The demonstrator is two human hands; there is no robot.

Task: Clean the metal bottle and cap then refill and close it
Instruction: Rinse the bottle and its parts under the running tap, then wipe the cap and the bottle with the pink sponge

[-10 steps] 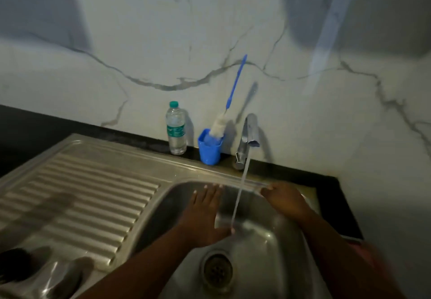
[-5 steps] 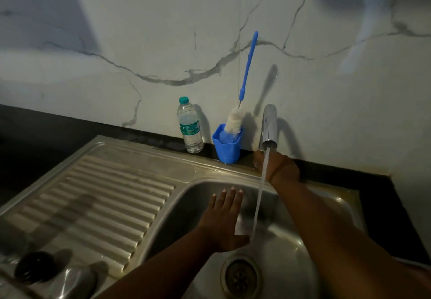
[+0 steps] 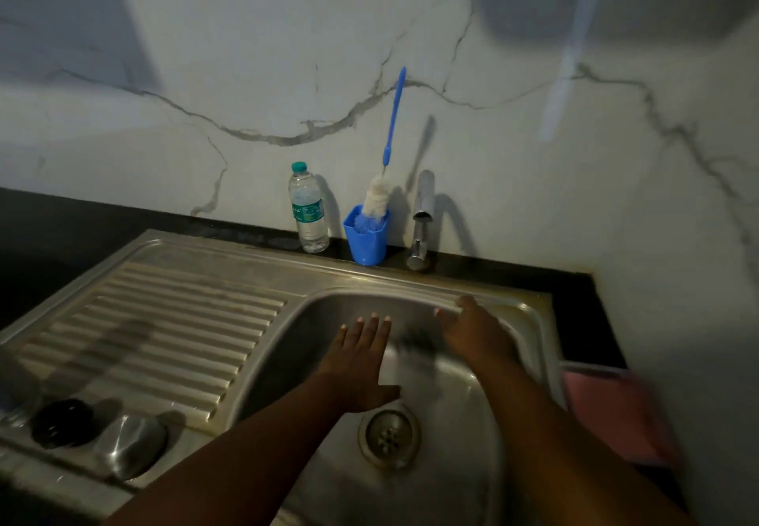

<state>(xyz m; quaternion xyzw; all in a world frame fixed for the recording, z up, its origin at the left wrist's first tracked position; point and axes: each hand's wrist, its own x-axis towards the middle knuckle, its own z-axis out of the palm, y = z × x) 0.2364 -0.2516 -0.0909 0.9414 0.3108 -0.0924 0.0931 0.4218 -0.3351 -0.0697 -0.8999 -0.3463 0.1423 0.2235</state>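
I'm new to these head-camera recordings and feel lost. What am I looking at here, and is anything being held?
There is one view, from a camera on the person's head, looking down at a steel sink. The left hand and right hand hover open over the basin and hold nothing. Behind stand the tap, a plastic water bottle and a blue cup with a bottle brush. On the drainboard at lower left lie a black cap and a metal piece.

You are facing a brushed steel sink [image 3: 410, 283], ribbed at left, under glossy veined marble wall [image 3: 205, 74]; clear plastic bottle [image 3: 309, 213] centre.
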